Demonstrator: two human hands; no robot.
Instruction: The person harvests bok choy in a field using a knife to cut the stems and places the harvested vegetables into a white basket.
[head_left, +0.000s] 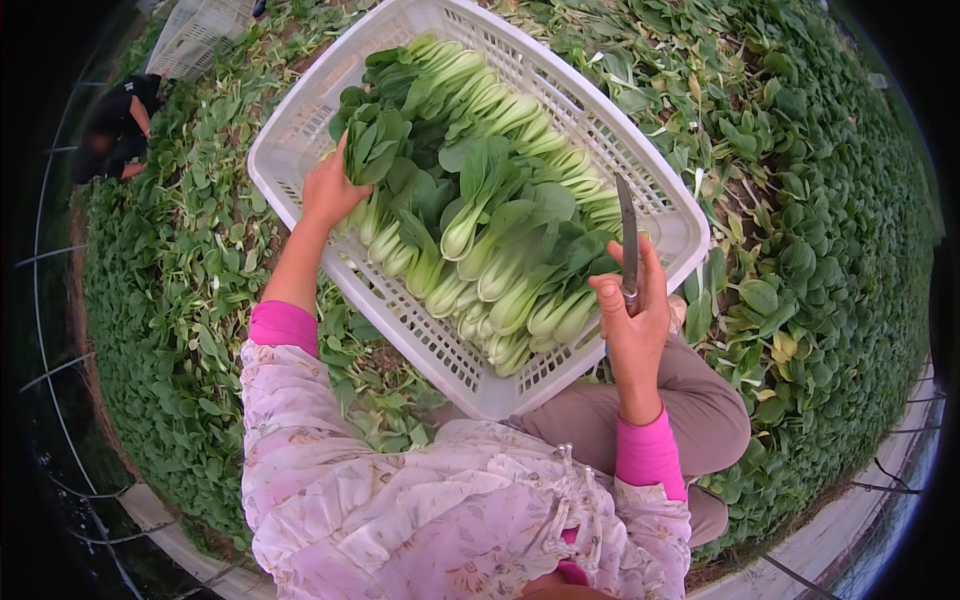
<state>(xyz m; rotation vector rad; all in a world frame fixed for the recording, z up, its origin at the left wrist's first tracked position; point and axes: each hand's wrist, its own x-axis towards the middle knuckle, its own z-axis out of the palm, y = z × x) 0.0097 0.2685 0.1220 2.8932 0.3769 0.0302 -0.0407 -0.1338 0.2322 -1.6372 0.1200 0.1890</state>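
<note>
A white slatted plastic crate lies before me, largely filled with rows of green bok choy, their pale stem ends toward the crate's sides. At its left side my left hand is closed round a leafy bok choy, resting among the others; its base is hidden by my fingers. Over the crate's right edge, my right hand holds a knife with a dark, worn blade pointing up and away from me. Some fingers of that hand are spread, while the handle sits against the palm and thumb.
Dense leafy plants grow along the right, and more at the left. Cut leaves litter the ground round the crate. A person in dark clothes bends at the far left, near another white crate. My bent knee is beside the crate.
</note>
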